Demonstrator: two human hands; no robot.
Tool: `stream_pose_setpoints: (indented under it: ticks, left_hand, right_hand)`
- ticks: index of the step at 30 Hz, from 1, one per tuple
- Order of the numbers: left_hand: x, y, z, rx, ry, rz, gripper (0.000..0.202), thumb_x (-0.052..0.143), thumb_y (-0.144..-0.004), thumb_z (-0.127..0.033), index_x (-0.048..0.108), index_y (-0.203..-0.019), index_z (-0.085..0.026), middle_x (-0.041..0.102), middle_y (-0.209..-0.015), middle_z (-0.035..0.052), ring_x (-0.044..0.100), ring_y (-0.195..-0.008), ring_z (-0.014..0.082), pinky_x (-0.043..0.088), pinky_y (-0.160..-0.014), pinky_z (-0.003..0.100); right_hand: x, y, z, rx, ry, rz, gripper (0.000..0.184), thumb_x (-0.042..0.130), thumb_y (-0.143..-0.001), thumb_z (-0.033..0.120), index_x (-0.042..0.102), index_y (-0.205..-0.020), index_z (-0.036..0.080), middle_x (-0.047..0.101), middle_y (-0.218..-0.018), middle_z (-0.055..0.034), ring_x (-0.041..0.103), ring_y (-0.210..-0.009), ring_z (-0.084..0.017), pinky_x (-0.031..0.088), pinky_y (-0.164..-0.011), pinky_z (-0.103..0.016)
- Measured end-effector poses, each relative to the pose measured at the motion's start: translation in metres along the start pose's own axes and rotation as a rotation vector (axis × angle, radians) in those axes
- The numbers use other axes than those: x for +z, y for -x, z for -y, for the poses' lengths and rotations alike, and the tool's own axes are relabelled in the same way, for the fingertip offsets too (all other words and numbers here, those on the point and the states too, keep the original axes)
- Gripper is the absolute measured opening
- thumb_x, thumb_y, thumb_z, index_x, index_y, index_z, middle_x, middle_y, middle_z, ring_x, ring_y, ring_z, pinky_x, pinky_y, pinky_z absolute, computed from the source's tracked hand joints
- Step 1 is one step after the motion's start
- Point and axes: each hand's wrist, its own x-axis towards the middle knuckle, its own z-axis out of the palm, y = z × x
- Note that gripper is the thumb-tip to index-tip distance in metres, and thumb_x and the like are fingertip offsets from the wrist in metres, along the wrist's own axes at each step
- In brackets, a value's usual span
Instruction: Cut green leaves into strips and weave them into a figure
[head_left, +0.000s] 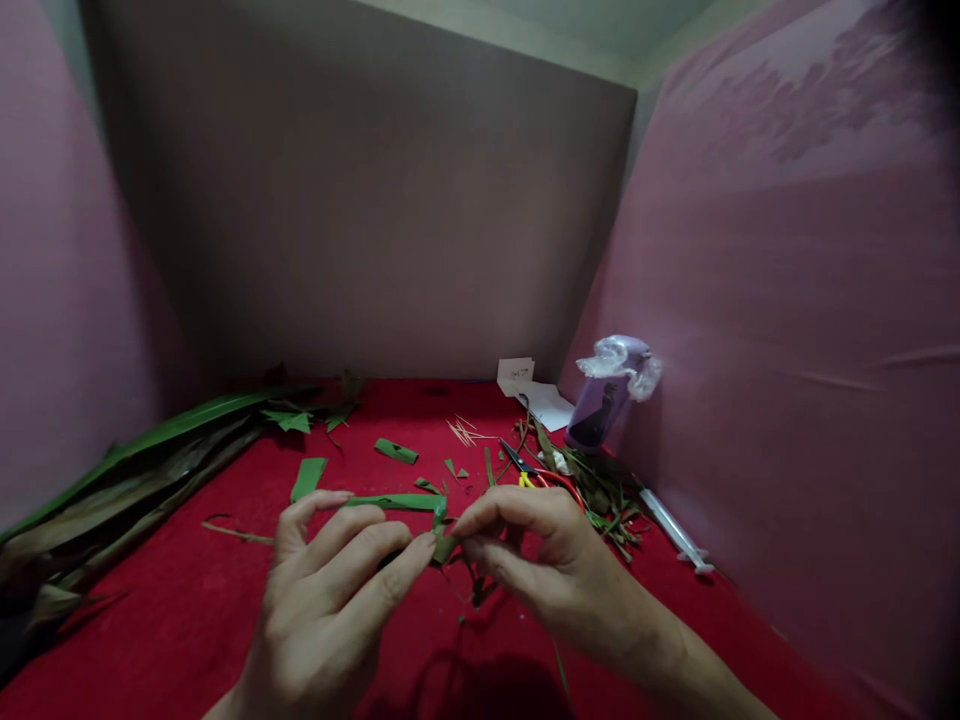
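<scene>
A green leaf strip [401,502] runs along above the fingers of my left hand [330,595] and bends downward at its right end. The left fingers are curled round it, thumb tip at the bent end. My right hand [551,565] pinches with thumb and forefinger at a small brownish-green leaf piece [444,547] by that bend. Whether this piece is part of the strip, I cannot tell. Just beyond the right hand lie scissors [555,478] with red and yellow handles. Another green leaf piece [308,479] shows past the left fingertips.
Red cloth [187,620] covers the surface. Long leaves [150,450] lie at the left. Toothpicks [469,432], a cut leaf piece [396,451] and white paper [551,408] are further back. At the right are leaf scraps [600,485], a purple container [600,405] with plastic wrap, and a syringe [675,530].
</scene>
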Motion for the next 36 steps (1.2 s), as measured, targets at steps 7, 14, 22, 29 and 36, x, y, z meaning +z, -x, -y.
stream_pose_setpoints:
  ticks: [7, 14, 22, 29, 36]
  left_hand:
    - [-0.002, -0.003, 0.002, 0.025, 0.043, 0.012, 0.022, 0.049, -0.087, -0.007, 0.069, -0.087, -0.016, 0.070, -0.074, 0.0046, 0.060, -0.071, 0.0186, 0.033, -0.082, 0.043]
    - [-0.003, -0.002, 0.001, 0.018, 0.110, 0.086, 0.023, 0.048, -0.086, -0.005, 0.067, -0.091, -0.018, 0.068, -0.074, 0.0027, 0.057, -0.073, 0.0187, 0.033, -0.082, 0.044]
    - [-0.005, -0.008, 0.005, -0.037, 0.195, 0.118, 0.018, 0.050, -0.088, -0.014, 0.064, -0.092, -0.024, 0.066, -0.071, -0.0021, 0.057, -0.068, 0.0163, 0.037, -0.072, 0.036]
    - [0.005, 0.005, 0.009, -0.142, 0.328, 0.142, 0.023, 0.057, -0.083, -0.011, 0.064, -0.098, -0.027, 0.065, -0.074, -0.0038, 0.056, -0.071, 0.0158, 0.036, -0.075, 0.035]
    - [0.011, 0.004, 0.008, -0.161, 0.375, 0.025, 0.012, 0.056, -0.086, -0.019, 0.065, -0.090, -0.027, 0.063, -0.067, -0.0052, 0.055, -0.063, 0.0138, 0.035, -0.068, 0.033]
  right_hand:
    - [-0.004, -0.001, -0.003, -0.123, -0.064, 0.057, 0.013, 0.057, -0.085, 0.008, 0.067, -0.085, 0.016, 0.060, -0.078, -0.0014, 0.054, -0.073, -0.011, 0.046, -0.067, -0.024]
    - [-0.002, -0.005, -0.009, -0.180, -0.128, 0.080, 0.012, 0.056, -0.087, 0.012, 0.066, -0.082, 0.016, 0.057, -0.089, -0.0037, 0.054, -0.082, -0.012, 0.047, -0.073, -0.026]
    - [0.004, -0.002, -0.014, -0.101, -0.364, 0.076, 0.012, 0.053, -0.086, 0.007, 0.062, -0.088, 0.015, 0.059, -0.076, -0.0016, 0.059, -0.064, -0.010, 0.049, -0.061, -0.024]
    - [0.002, -0.003, -0.011, -0.153, -0.275, 0.002, 0.013, 0.057, -0.081, 0.003, 0.064, -0.082, 0.015, 0.059, -0.076, -0.0017, 0.057, -0.068, -0.011, 0.047, -0.063, -0.025]
    - [0.007, -0.005, -0.017, -0.048, -0.586, 0.053, 0.002, 0.063, -0.080, 0.013, 0.062, -0.081, 0.015, 0.058, -0.076, -0.0008, 0.057, -0.060, -0.009, 0.048, -0.055, -0.022]
